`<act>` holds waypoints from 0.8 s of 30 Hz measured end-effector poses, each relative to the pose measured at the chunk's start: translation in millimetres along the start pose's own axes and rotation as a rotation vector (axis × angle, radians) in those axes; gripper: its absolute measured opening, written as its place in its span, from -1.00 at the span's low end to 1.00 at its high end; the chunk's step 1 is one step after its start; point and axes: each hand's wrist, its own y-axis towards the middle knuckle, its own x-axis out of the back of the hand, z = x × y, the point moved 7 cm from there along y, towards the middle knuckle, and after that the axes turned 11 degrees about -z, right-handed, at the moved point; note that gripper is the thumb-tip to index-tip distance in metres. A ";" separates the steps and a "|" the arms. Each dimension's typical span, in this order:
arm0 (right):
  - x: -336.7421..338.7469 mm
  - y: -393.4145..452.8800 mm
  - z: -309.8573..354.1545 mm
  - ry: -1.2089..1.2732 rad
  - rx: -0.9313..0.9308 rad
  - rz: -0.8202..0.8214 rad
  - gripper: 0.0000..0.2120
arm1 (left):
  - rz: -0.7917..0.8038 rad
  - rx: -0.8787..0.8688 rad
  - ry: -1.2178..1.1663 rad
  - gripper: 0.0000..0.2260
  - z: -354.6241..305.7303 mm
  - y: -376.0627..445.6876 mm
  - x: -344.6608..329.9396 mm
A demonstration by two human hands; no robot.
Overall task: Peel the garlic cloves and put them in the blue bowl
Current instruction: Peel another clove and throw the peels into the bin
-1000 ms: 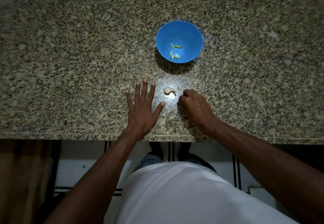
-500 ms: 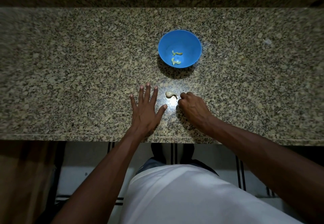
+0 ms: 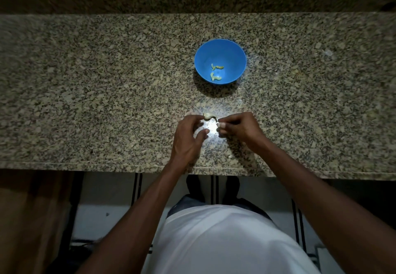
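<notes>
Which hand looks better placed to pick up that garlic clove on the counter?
The left hand, probably. Its fingers curl right beside the garlic clove, perhaps touching it. The right hand already pinches something small and pale, so it seems occupied.

home kitchen, speckled granite countertop point(image 3: 107, 80), blue bowl point(image 3: 220, 48) of garlic

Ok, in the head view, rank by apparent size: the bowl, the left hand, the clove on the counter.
1. Bowl and left hand: look alike in size, and the hand may be nearer the camera, so no ranking between them.
2. Clove, between the two hands: clearly smallest.
</notes>
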 end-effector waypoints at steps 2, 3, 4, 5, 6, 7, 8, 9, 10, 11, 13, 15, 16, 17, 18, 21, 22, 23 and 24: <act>-2.2 -7.8 -0.9 0.091 -0.029 0.066 -0.83 | 0.052 0.100 -0.126 -0.75 -7.2 0.0 -8.0; -2.7 -11.5 0.3 0.109 -0.017 0.095 -0.82 | 0.075 0.111 -0.153 -0.76 -11.4 1.1 -11.3; -2.6 -14.7 1.3 0.125 -0.001 0.115 -0.82 | 0.093 0.109 -0.175 -0.76 -15.1 2.4 -14.0; -2.6 -17.3 2.3 0.129 0.019 0.125 -0.82 | 0.106 0.108 -0.182 -0.76 -16.9 3.2 -15.5; -1.8 -19.1 2.9 0.132 0.033 0.127 -0.84 | 0.115 0.111 -0.189 -0.78 -18.5 3.5 -16.4; -0.7 -18.7 3.0 0.123 0.042 0.117 -0.85 | 0.117 0.119 -0.181 -0.80 -18.6 4.4 -16.7; 0.3 -17.4 3.3 0.110 0.049 0.106 -0.86 | 0.115 0.129 -0.174 -0.82 -18.1 5.1 -16.8; 0.8 -16.2 4.2 0.090 0.062 0.100 -0.86 | 0.110 0.135 -0.148 -0.84 -16.4 6.7 -16.3; 0.9 -15.2 4.7 0.072 0.070 0.095 -0.86 | 0.109 0.133 -0.122 -0.85 -15.4 8.0 -15.7; 0.9 -14.1 4.4 0.063 0.073 0.091 -0.87 | 0.109 0.123 -0.094 -0.86 -15.7 9.7 -14.9; 1.4 -11.8 3.2 0.057 0.066 0.065 -0.87 | 0.110 0.085 -0.061 -0.88 -18.5 12.5 -13.7; 0.8 -8.7 2.6 0.008 0.087 0.017 -0.88 | 0.108 0.077 -0.061 -0.89 -21.8 14.7 -12.5; 1.2 -7.3 3.9 -0.050 0.128 -0.015 -0.89 | 0.105 0.102 -0.084 -0.90 -22.3 15.6 -12.7; 1.7 -6.6 6.5 -0.118 0.182 -0.050 -0.89 | 0.100 0.146 -0.122 -0.90 -20.9 16.3 -13.3; 2.2 -7.0 9.8 -0.179 0.236 -0.079 -0.89 | 0.097 0.200 -0.159 -0.90 -18.6 16.3 -14.3; -0.4 -9.7 17.7 -0.260 0.344 -0.103 -0.90 | 0.094 0.297 -0.228 -0.89 -11.9 15.4 -17.3; -1.8 -10.5 17.6 -0.269 0.351 -0.108 -0.90 | 0.093 0.309 -0.233 -0.89 -9.8 15.4 -17.9; -2.7 -10.0 15.1 -0.265 0.341 -0.114 -0.89 | 0.092 0.317 -0.224 -0.89 -7.9 15.3 -18.9; -2.6 -9.9 12.1 -0.250 0.318 -0.118 -0.88 | 0.090 0.319 -0.206 -0.89 -6.9 15.0 -20.1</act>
